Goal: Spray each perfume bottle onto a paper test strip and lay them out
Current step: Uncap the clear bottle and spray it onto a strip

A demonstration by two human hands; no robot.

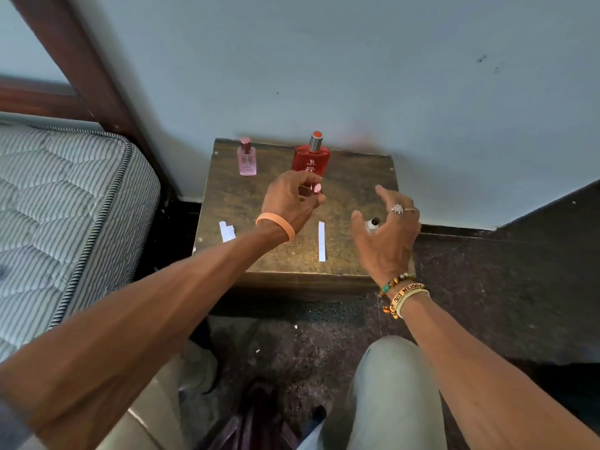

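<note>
A change from one bottle to the next is judged to be the step in hand. Two paper strips are laid on the table (227, 196): a long strip (321, 241) near the middle front, and a shorter strip (226, 231) towards the front left, its upper edge notched or folded. The pink bottle (247, 159) and the red bottle (311, 159) are stood upright at the back, just beside the wall and apart from each other.

The left hand (289, 199) is held over the middle of the table, just in front of the red bottle; its grip is closed round a pink-tipped item (316, 189). The right hand (386, 228) is held over the right edge with fingers spread and nothing clasped; a small clear bottle (372, 224) with a dark nozzle is seen between its thumb and palm.

The next move is judged to call for the small clear bottle to be taken up, a strip to be brought before its nozzle, and the spray to be aimed at paper rather than at the table.

Only a round shiny end of the pink-tipped item is shown, so cap or miniature bottle cannot be told; the body of the small clear bottle is hidden by the palm, and contact with it cannot be told; the red bottle's foot is covered by the left hand; whether either strip is already sprayed cannot be made out.
</note>
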